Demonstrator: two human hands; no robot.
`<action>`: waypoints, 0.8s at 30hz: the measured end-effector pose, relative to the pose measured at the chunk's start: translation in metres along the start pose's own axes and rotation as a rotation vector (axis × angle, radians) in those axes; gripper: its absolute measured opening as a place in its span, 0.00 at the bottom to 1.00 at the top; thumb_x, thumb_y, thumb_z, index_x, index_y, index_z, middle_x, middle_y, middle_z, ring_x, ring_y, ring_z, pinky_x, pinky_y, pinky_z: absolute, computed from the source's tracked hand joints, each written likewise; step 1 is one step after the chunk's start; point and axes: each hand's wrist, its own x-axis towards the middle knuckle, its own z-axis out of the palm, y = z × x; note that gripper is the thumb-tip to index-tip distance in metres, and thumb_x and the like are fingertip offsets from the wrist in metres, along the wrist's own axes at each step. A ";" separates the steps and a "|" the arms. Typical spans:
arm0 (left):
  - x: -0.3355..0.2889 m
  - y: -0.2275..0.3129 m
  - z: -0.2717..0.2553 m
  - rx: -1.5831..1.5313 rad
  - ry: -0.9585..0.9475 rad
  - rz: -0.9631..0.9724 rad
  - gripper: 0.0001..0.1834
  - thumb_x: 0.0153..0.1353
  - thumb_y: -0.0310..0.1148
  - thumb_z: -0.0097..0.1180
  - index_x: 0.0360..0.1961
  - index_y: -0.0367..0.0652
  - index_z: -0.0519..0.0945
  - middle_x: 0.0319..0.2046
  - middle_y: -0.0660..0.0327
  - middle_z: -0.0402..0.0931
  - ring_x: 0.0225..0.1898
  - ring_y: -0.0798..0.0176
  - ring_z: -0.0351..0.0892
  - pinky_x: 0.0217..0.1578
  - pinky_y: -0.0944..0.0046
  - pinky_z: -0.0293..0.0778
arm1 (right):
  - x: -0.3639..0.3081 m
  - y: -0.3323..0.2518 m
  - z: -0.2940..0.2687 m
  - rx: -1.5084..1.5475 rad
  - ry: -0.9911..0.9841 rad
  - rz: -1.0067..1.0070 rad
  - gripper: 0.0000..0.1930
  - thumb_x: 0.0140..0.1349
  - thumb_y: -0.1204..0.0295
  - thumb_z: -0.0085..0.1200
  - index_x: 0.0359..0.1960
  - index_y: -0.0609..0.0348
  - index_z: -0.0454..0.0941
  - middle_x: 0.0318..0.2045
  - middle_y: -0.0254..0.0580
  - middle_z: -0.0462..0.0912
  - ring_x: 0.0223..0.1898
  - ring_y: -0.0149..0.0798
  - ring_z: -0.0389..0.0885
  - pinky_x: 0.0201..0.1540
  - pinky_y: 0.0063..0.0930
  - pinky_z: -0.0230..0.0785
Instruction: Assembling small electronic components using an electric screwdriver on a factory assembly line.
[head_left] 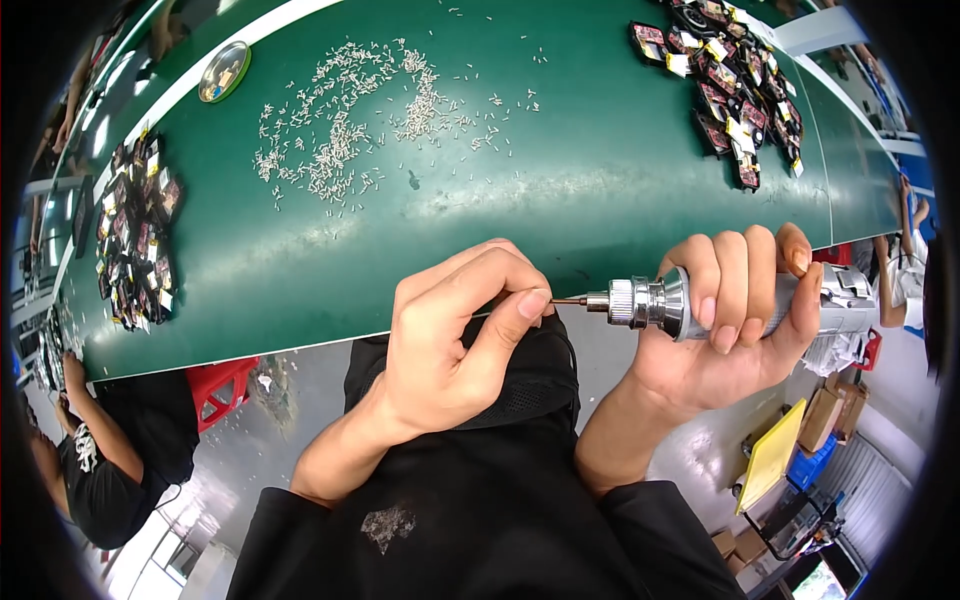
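My right hand (730,330) is wrapped around a silver electric screwdriver (650,303), held level with its thin bit (572,301) pointing left. At the end of that bit, the thumb and forefinger of my left hand (445,335) are pinched together. Whatever lies between those fingertips is too small and covered to make out. Both hands are in front of the near edge of the green table (560,215). Many small silver screws (420,110) lie scattered on the table beyond my left hand.
Heaps of small black parts with white tags lie on the table, one at the left (135,235) and another at the far right (740,100). A round green-rimmed dish (212,96) stands at the far left. Another person (110,470) sits at the left, beside a red stool (222,388).
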 end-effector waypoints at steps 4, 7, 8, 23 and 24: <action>0.005 -0.004 0.000 0.321 -0.037 0.207 0.04 0.56 0.18 0.53 0.25 0.31 0.73 0.21 0.56 0.73 0.22 0.64 0.71 0.24 0.69 0.67 | 0.000 -0.001 -0.003 -0.066 -0.002 0.018 0.10 0.69 0.66 0.36 0.36 0.57 0.67 0.11 0.27 0.60 0.11 0.26 0.58 0.20 0.25 0.60; 0.004 -0.007 0.002 0.366 -0.064 0.221 0.03 0.54 0.16 0.53 0.24 0.32 0.73 0.21 0.56 0.73 0.22 0.64 0.72 0.24 0.69 0.67 | -0.001 0.001 -0.007 -0.049 0.022 0.016 0.09 0.68 0.66 0.37 0.36 0.57 0.68 0.11 0.27 0.60 0.11 0.26 0.58 0.20 0.25 0.60; 0.004 -0.009 0.003 0.347 -0.060 0.194 0.04 0.54 0.16 0.53 0.24 0.32 0.73 0.21 0.56 0.73 0.22 0.63 0.72 0.24 0.69 0.68 | -0.001 0.001 -0.008 -0.034 0.037 0.009 0.09 0.68 0.66 0.37 0.36 0.57 0.68 0.11 0.27 0.60 0.11 0.26 0.58 0.20 0.25 0.59; 0.068 0.032 -0.057 0.738 0.160 0.306 0.04 0.51 0.18 0.59 0.23 0.35 0.77 0.19 0.59 0.75 0.20 0.63 0.73 0.20 0.67 0.67 | 0.009 0.015 -0.026 -0.071 0.270 -0.028 0.06 0.67 0.68 0.42 0.33 0.56 0.65 0.10 0.27 0.56 0.11 0.25 0.55 0.19 0.22 0.55; 0.085 0.038 -0.060 0.781 0.113 0.327 0.05 0.53 0.21 0.59 0.22 0.35 0.76 0.17 0.59 0.74 0.18 0.65 0.71 0.20 0.68 0.66 | 0.009 0.012 -0.026 -0.067 0.309 -0.028 0.07 0.67 0.68 0.42 0.32 0.56 0.66 0.11 0.27 0.56 0.11 0.24 0.55 0.20 0.22 0.55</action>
